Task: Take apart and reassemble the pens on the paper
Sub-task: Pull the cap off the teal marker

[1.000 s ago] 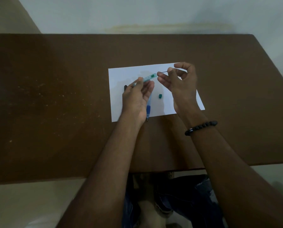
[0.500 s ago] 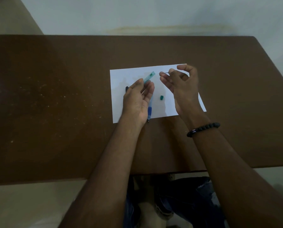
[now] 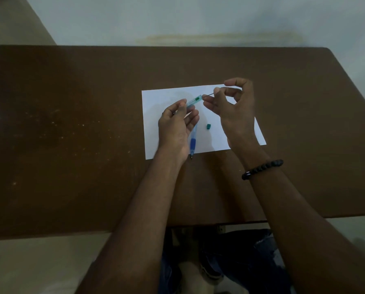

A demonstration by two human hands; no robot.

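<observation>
My left hand [image 3: 177, 126] pinches the green pen barrel [image 3: 193, 101] between thumb and fingertips, its open end tilted up toward my right. My right hand [image 3: 234, 109] pinches the thin dark refill [image 3: 209, 95], fingers curled round it, its near end just at the mouth of the barrel. I can't tell whether the tip is already inside or only lined up. Both are held above the sheet of paper [image 3: 156, 124], over its far half.

Below my left hand lies a blue pen [image 3: 192, 143], whole as far as I can see, its tip poking off the paper's near edge onto the desk [image 3: 71, 124]. Just right of it, on the paper, sits a small green cap piece [image 3: 208, 126], loose and apart from everything. A dark bit peeks out by my left thumb; too hidden to name.

My read: the green pen is in pieces, mid-job, either way. The loose piece awaits refitting, and the blue pen looks untouched.
</observation>
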